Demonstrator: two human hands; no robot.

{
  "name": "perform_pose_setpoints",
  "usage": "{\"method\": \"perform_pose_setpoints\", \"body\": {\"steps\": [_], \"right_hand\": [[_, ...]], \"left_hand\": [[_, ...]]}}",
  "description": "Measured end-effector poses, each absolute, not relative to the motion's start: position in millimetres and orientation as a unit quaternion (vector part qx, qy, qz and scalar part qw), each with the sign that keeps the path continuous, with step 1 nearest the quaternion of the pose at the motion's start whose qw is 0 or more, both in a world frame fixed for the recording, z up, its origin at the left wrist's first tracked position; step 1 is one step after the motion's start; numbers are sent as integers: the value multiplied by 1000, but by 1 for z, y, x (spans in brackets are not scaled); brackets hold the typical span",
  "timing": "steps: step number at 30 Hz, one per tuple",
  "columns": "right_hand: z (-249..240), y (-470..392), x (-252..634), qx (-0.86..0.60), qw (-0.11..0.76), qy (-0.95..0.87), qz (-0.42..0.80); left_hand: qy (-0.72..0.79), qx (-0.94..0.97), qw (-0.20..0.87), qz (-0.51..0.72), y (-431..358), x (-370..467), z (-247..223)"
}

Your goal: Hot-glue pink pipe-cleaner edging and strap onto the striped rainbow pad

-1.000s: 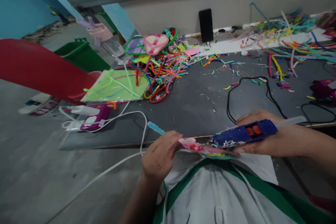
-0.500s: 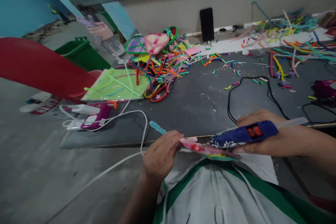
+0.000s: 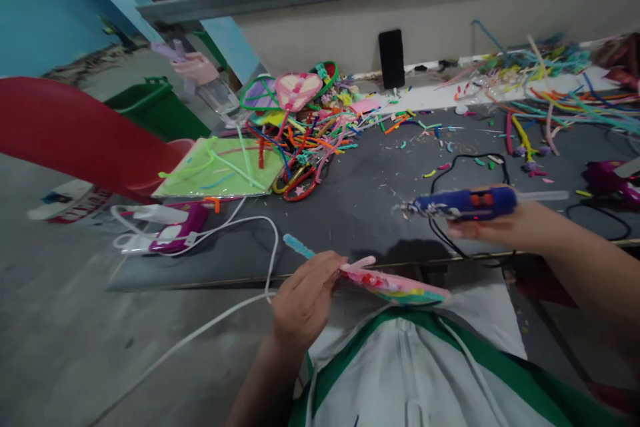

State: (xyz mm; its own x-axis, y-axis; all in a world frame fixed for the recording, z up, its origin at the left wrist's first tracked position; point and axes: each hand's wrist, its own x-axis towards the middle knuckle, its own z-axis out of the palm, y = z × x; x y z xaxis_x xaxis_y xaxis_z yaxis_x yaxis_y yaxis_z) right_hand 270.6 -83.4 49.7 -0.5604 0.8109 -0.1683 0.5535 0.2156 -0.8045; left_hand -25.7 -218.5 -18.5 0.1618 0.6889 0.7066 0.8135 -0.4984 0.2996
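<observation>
Close to my body, my left hand [image 3: 306, 293] is closed on the end of a flat pink craft piece [image 3: 395, 280] with red, yellow and teal fuzzy parts, seen nearly edge-on. A light blue pipe cleaner [image 3: 299, 245] pokes out beyond that hand on the far side, and a short pink stem stands up beside its fingertips. My right hand [image 3: 505, 223] grips a blue hot glue gun [image 3: 457, 205] above the table's front edge. The nozzle, crusted with dried glue, points left and is apart from the craft piece. A clear glue stick [image 3: 543, 196] sticks out of its back.
Pipe cleaners [image 3: 310, 137] and heart-shaped pieces [image 3: 299, 90] are heaped at the back left, next to a green packet [image 3: 220, 167]. A black phone [image 3: 391, 59] leans on the wall. A purple power strip [image 3: 180, 230] with white cables lies left; black cord [image 3: 440, 177] loops near the glue gun.
My right hand has lifted the glue gun up and away from the craft piece, toward the table. My left hand keeps its hold almost in place.
</observation>
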Motion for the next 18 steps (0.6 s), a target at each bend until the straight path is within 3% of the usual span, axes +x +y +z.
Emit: {"method": "perform_pose_setpoints", "body": {"steps": [3, 6, 8, 12, 18], "right_hand": [[33, -66, 277, -420, 178, -867, 201], [7, -47, 292, -441, 131, -887, 32], [-14, -35, 303, -473, 90, -876, -2], [-42, -19, 312, -499, 113, -859, 10], [-39, -20, 265, -447, 93, -890, -3]], "left_hand": [[-491, -757, 95, -419, -219, -27, -20], [-491, -759, 107, -415, -220, -29, -21], [-495, -760, 107, -406, -221, -31, -21], [-504, -759, 102, -400, -220, -30, -22], [-496, -765, 97, -399, -216, -23, -18]]}}
